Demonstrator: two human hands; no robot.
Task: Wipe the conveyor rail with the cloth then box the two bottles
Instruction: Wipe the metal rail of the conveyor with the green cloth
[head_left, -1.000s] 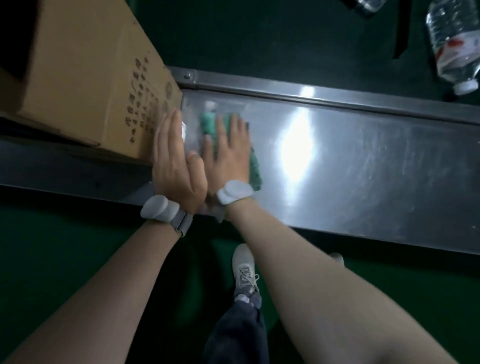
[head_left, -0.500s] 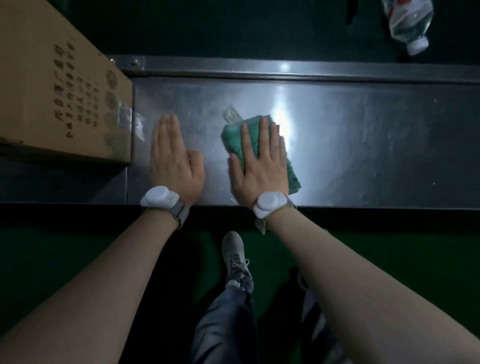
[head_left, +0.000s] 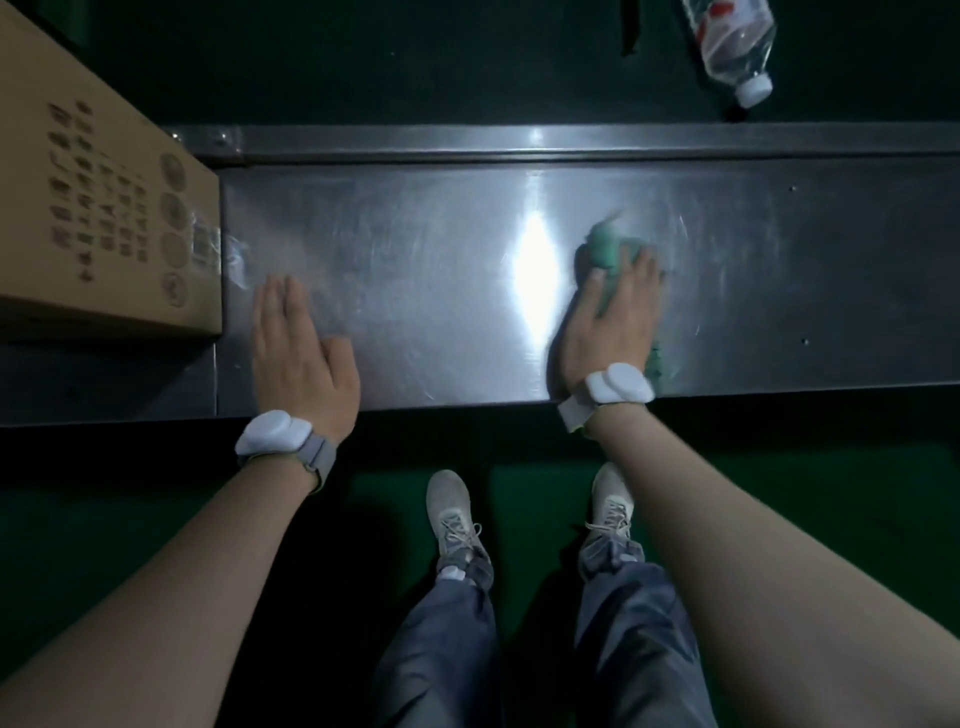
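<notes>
A shiny steel conveyor rail (head_left: 426, 244) runs across the view in front of me. My right hand (head_left: 615, 322) presses flat on a green cloth (head_left: 608, 249) right of the rail's bright glare; the cloth pokes out past my fingertips and beside my wrist. My left hand (head_left: 298, 348) lies flat and empty on the rail, fingers together, just right of a brown cardboard box (head_left: 104, 218). One clear plastic bottle (head_left: 735, 44) with a red-and-white label and white cap lies on the dark belt beyond the rail, top right. A second bottle is not in view.
The dark green belt (head_left: 415, 62) lies beyond the rail's raised far lip (head_left: 519, 143). A dark strap-like strip (head_left: 631, 26) hangs near the bottle. My two grey shoes (head_left: 452, 514) stand on the green floor below the rail's near edge.
My right hand has slid the green cloth rightward along the rail, from beside the box to past the glare. My left hand stayed flat near the box.
</notes>
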